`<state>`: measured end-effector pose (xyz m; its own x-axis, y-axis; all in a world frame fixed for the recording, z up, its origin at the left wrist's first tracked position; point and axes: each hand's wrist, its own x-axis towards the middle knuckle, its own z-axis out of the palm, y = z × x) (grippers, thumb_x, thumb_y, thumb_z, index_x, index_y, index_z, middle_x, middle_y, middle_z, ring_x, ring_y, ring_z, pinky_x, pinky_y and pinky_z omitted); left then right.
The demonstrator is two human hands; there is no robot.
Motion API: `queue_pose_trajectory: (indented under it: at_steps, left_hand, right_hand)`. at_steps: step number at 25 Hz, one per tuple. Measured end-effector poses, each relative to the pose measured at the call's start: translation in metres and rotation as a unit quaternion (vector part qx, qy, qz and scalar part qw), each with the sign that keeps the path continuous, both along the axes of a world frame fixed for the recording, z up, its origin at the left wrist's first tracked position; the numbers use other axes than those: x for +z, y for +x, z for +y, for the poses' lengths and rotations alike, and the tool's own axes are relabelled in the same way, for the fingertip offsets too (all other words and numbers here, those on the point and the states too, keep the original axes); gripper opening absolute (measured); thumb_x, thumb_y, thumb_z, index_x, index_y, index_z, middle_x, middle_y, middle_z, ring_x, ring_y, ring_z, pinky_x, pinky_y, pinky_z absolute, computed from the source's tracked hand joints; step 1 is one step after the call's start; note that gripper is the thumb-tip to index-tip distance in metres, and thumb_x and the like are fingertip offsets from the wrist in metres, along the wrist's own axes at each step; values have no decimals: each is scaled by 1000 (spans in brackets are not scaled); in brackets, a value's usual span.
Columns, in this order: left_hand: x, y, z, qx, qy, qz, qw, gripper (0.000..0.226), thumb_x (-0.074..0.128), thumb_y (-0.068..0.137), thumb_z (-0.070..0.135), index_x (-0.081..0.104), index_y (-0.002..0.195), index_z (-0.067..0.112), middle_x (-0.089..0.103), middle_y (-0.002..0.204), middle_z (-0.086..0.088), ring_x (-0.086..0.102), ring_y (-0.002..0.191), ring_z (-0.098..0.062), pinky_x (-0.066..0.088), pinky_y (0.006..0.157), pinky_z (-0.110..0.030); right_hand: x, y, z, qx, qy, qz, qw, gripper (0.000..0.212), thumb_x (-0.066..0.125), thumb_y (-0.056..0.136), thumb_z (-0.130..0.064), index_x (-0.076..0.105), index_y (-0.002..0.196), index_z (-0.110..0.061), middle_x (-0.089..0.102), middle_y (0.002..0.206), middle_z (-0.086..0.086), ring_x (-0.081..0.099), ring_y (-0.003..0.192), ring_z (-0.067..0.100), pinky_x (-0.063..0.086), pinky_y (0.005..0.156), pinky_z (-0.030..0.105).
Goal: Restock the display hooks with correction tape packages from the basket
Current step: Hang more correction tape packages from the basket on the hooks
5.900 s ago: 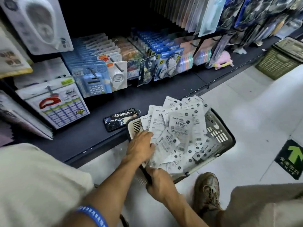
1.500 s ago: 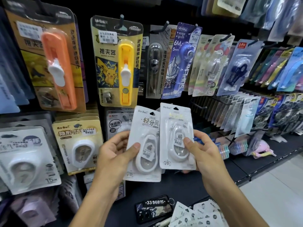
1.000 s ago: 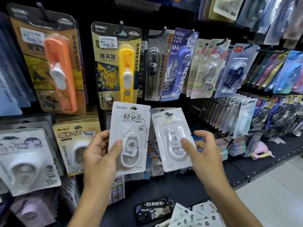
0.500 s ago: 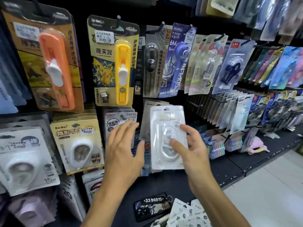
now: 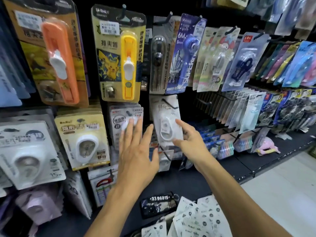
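Observation:
A white correction tape package (image 5: 165, 124) hangs against a black display hook (image 5: 169, 104) in the middle row. My right hand (image 5: 188, 141) pinches its lower right edge between thumb and forefinger. My left hand (image 5: 136, 151) hovers just left of it with fingers spread and nothing in it, its fingertips near a neighbouring white carded package (image 5: 119, 120). Several more white correction tape packages (image 5: 196, 219) lie heaped at the bottom of the view; the basket under them is hidden.
Carded stationery fills the hooks all around: an orange clip pusher (image 5: 59, 62), a yellow one (image 5: 128, 65), cream tape cards (image 5: 82, 139). A black phone (image 5: 159, 205) lies on the dark shelf (image 5: 188, 182). White floor (image 5: 282, 194) is at the right.
My left hand let go of the package it held a second ago and now stays open. My right hand pushed its package up and back onto the hook.

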<state>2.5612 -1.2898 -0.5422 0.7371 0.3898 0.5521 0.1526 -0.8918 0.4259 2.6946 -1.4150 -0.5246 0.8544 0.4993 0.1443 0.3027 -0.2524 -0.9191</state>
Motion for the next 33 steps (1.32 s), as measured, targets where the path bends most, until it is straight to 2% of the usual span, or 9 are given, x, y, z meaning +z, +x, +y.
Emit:
queue_pose_trajectory:
  at_steps: [4,7,11,16,19,21,23,26,33]
  left_hand:
    - [-28,-5,-21,-55,-20,82,995,66,62,96,27,35,157,21,18,170,-3,12,156,-26,17,126,-48]
    - [-78,-14,-40,-106,-106,242,959,58,63,94,32,45,149,23,43,157,-1,39,142,-29,36,114,-44]
    - [-161,-48,-76,-122,-116,430,887,49,64,90,30,55,138,24,59,140,-3,54,129,-31,49,102,-43]
    - [-206,-64,-103,-110,-213,459,855,42,74,84,33,60,124,30,66,121,6,64,104,-13,53,87,-33]
    - [-206,-59,-124,-170,-398,433,791,106,91,65,47,34,152,28,52,136,10,56,116,-9,48,97,-31]
    - [-209,-56,-136,-176,-449,391,784,129,97,60,38,15,160,29,42,145,10,49,131,-8,47,107,-32]
    - [-213,-53,-136,-175,-514,334,770,112,95,66,17,27,155,27,53,133,21,59,113,14,55,91,-20]
    - [-217,-51,-125,-172,-542,346,746,78,88,76,12,49,143,26,67,119,15,69,95,4,54,71,-15]
    - [-236,-60,-135,-42,-479,391,785,34,85,78,11,66,100,30,71,94,10,66,84,-5,54,71,-24]
  right_hand:
    - [-63,-26,-44,-6,-51,38,998,38,66,96,-12,60,126,-35,58,125,-16,60,102,-7,49,77,12]
    - [-148,-70,-101,-86,-195,78,974,27,68,92,-11,67,118,-18,70,122,7,67,105,21,54,89,33]
    - [-205,-98,-155,-81,-410,53,907,58,72,88,-19,50,142,-18,58,139,7,56,124,30,46,102,37]
    - [-219,-116,-161,-132,-304,130,934,29,80,83,-23,52,73,-19,49,63,-4,47,60,15,36,58,32]
    - [-213,-123,-144,-119,-242,80,960,45,74,89,-23,39,60,-20,36,53,-5,33,52,14,28,53,33]
    - [-209,-123,-135,-138,-119,124,975,48,75,89,-20,38,59,-18,33,51,-6,30,52,14,28,53,31]
    - [-202,-122,-132,-149,-2,213,966,47,77,87,-15,40,58,-16,35,50,-4,33,51,14,33,55,27]
    - [-200,-118,-135,-162,102,323,927,44,78,85,-9,49,52,-18,53,50,0,52,47,12,48,59,23]
    - [-240,-138,-147,-182,-11,365,913,19,69,94,-20,66,110,-10,69,117,12,69,93,23,57,75,33]
